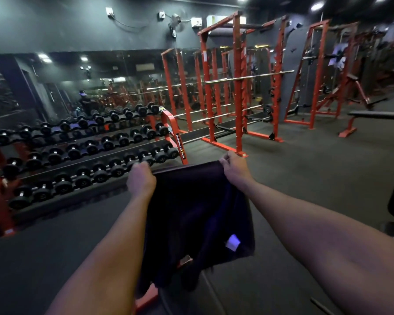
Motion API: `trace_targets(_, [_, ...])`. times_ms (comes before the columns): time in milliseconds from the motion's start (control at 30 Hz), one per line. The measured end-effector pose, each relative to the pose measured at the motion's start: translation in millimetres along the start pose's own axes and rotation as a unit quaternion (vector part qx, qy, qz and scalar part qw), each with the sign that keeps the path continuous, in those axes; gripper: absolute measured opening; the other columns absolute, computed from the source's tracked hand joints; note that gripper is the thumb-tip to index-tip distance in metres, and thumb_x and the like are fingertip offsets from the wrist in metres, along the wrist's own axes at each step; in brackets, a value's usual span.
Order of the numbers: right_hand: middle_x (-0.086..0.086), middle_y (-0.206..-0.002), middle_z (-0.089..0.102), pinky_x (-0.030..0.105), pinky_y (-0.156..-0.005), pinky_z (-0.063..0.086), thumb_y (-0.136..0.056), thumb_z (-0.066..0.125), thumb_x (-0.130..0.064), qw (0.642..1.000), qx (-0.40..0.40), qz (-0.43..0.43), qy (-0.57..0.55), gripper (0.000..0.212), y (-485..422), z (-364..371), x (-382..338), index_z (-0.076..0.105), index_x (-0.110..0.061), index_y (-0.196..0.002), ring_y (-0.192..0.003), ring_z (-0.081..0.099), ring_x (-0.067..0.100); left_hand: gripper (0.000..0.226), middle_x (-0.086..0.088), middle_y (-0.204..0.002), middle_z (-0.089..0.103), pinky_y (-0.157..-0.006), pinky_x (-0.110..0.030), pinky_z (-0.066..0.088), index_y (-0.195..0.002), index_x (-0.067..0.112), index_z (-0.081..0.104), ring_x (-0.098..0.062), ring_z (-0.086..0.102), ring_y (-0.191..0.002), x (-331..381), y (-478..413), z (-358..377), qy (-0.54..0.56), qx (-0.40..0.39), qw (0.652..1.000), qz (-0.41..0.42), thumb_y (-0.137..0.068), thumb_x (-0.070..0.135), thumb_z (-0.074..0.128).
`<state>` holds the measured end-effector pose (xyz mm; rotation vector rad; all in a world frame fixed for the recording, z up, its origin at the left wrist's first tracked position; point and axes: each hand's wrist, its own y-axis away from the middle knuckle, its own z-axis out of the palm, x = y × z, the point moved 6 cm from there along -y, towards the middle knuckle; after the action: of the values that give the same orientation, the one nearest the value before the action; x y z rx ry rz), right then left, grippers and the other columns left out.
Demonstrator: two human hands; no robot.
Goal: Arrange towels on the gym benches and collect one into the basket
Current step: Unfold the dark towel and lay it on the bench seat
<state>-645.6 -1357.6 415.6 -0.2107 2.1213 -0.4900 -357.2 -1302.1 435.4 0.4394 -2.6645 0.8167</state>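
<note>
Dark rubber floor (305, 178) spreads through the gym, with a dumbbell rack (84, 151) along the mirror wall on our left and orange squat racks (237, 87) farther back. A flat bench (378, 114) stands well apart at the right edge; we see no towel on it. We see no basket anywhere in this view.

We hold one dark towel (198, 214) out in front of us, stretched between both hands. Our left hand (141, 178) pinches one top corner with closed fingers, and our right hand (234, 167) grips the other top corner in the same way. The upper edge runs nearly straight between the hands, so the cloth hangs down flat, and a small white label (233, 242) shows near its lower part. We judge that we hold it by the corners to open it fully and keep it free of folds before we lay it down.

Under the towel, something orange (146, 296) shows, maybe the frame of a near bench, but most of it is hidden and we cannot tell for sure. If it is a bench, the next move is probably to lower the towel over its pad. The loose lower edge may fold under itself, so the hands should keep the tension.
</note>
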Motion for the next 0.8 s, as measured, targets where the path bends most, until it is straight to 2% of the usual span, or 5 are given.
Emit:
trace_targets(133, [-0.003, -0.059, 0.049, 0.028, -0.055, 0.036, -0.074, 0.077, -0.051, 0.990, -0.122, -0.013, 0.069, 0.045, -2, -3, 11, 0.047, -0.021, -0.058, -0.057, 0.047, 0.013, 0.023, -0.025, -0.101, 0.063, -0.074, -0.046, 0.053, -0.100, 0.002, 0.060, -0.042, 0.063, -0.094, -55, -2, -12, -0.012, 0.038, 0.994, -0.100, -0.090, -0.005, 0.040])
trace_targets(233, [0.001, -0.069, 0.062, 0.028, -0.063, 0.046, -0.065, 0.086, -0.045, 0.956, -0.176, 0.023, 0.234, 0.041, 1, 3, 34, 0.055, -0.019, -0.059, -0.070, 0.061, 0.021, 0.022, -0.027, -0.100, 0.064, -0.075, -0.048, 0.054, -0.101, 0.001, 0.055, -0.044, 0.063, -0.095, -66, -1, -20, 0.000, 0.080, 0.987, -0.137, -0.093, -0.005, 0.035])
trace_targets(300, [0.007, -0.093, 0.072, 0.030, -0.075, 0.053, -0.076, 0.077, -0.021, 0.953, -0.111, 0.074, 0.272, 0.009, 5, -1, 46, 0.070, -0.018, -0.077, -0.092, 0.068, 0.029, 0.024, -0.028, -0.100, 0.063, -0.075, -0.049, 0.053, -0.105, 0.001, 0.053, -0.045, 0.063, -0.095, -64, 0, -24, 0.011, 0.106, 0.982, -0.154, -0.095, -0.004, 0.032])
trace_targets(433, [0.015, -0.111, 0.069, 0.037, -0.083, 0.053, -0.087, 0.046, 0.004, 0.939, 0.023, 0.223, 0.261, 0.033, 22, -18, 71, 0.071, -0.007, -0.107, -0.106, 0.065, 0.035, 0.024, -0.028, -0.105, 0.062, -0.075, -0.052, 0.052, -0.114, 0.002, 0.048, -0.046, 0.063, -0.095, -61, 0, -34, 0.035, 0.176, 0.967, -0.183, -0.097, -0.001, 0.030])
trace_targets(800, [0.014, -0.112, 0.069, 0.043, -0.090, 0.045, -0.089, 0.043, 0.005, 0.877, 0.128, 0.428, 0.177, 0.034, 67, -44, 127, 0.070, -0.003, -0.108, -0.106, 0.065, 0.034, 0.038, -0.031, -0.107, 0.065, -0.082, -0.054, 0.050, -0.140, 0.001, 0.030, -0.047, 0.063, -0.100, -71, -17, -49, 0.042, 0.247, 0.929, -0.271, -0.102, 0.004, 0.030])
